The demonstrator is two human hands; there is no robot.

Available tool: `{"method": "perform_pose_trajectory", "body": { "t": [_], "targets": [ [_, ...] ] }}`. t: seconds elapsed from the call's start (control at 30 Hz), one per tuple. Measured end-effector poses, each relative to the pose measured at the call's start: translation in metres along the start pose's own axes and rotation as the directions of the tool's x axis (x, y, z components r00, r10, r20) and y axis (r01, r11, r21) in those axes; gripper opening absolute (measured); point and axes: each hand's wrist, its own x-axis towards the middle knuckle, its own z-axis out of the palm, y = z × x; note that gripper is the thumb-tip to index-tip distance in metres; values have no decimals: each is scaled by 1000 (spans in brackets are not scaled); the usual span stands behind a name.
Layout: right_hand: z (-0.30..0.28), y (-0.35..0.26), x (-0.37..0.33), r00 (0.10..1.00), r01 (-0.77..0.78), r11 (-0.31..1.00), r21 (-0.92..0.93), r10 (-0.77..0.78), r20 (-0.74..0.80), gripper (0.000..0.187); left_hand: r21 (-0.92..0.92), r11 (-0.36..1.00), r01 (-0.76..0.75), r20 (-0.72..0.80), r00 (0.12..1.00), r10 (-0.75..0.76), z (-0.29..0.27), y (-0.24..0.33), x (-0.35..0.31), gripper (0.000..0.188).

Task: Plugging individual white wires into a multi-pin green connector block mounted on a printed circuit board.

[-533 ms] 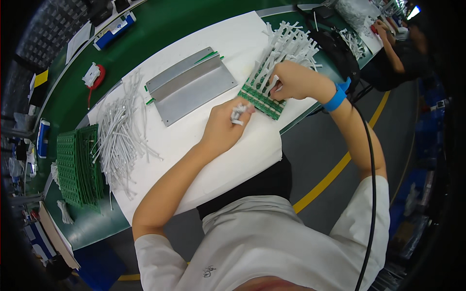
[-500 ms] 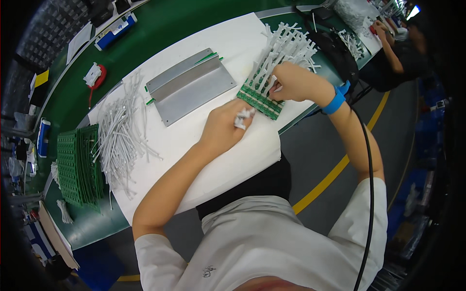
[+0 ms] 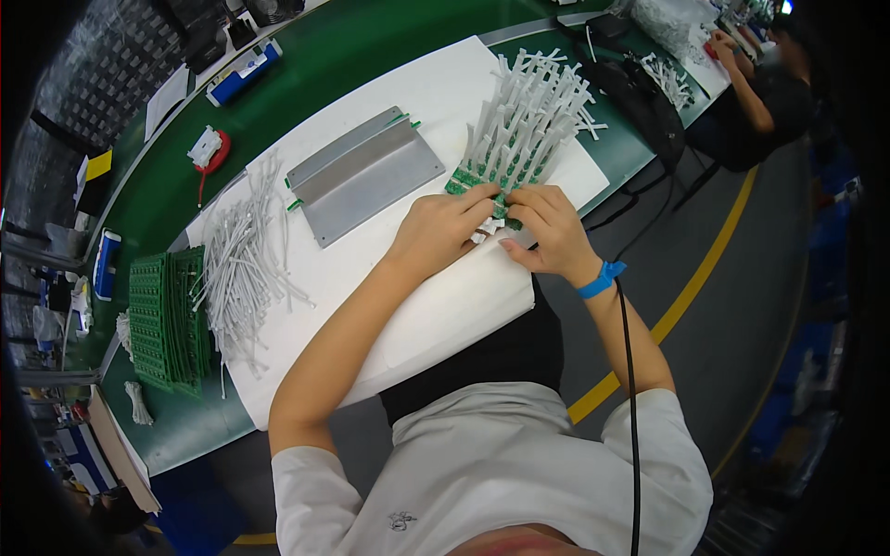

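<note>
A green circuit board panel lies at the right of the white sheet. White cables with flat plugs stand from it in rows, leaning away from me. My left hand is closed at its near edge, with small white connectors showing under the curled fingers. Opposite it, my right hand bends its fingers onto the board's near right end, the thumb lower and apart. The two hands' fingertips nearly meet. What the right fingertips pinch is hidden.
A grey metal bracket lies on the white sheet. Loose white cables spread to its left, beside stacked green panels. A black bag rests at the right edge. A co-worker sits at far right.
My right hand has come down and nearer, from among the cables to the board's near end. My left hand has shifted slightly to the right, beside it.
</note>
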Motion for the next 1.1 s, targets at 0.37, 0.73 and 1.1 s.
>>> {"method": "perform_pose_trajectory", "body": {
  "t": [0.37,0.73,1.1],
  "targets": [
    [6,2,1,992,-71,994,83,79,-102,38,20,1000,4,36,999,-5,0,0,8,37],
    [2,4,6,994,-64,995,77,70,-80,41,94,995,-35,59,998,29,1,3,12,28],
    [0,-40,10,843,-365,885,290,446,-300,22,-906,224,359,172,796,-580,-6,41,12,58]
  ]
}}
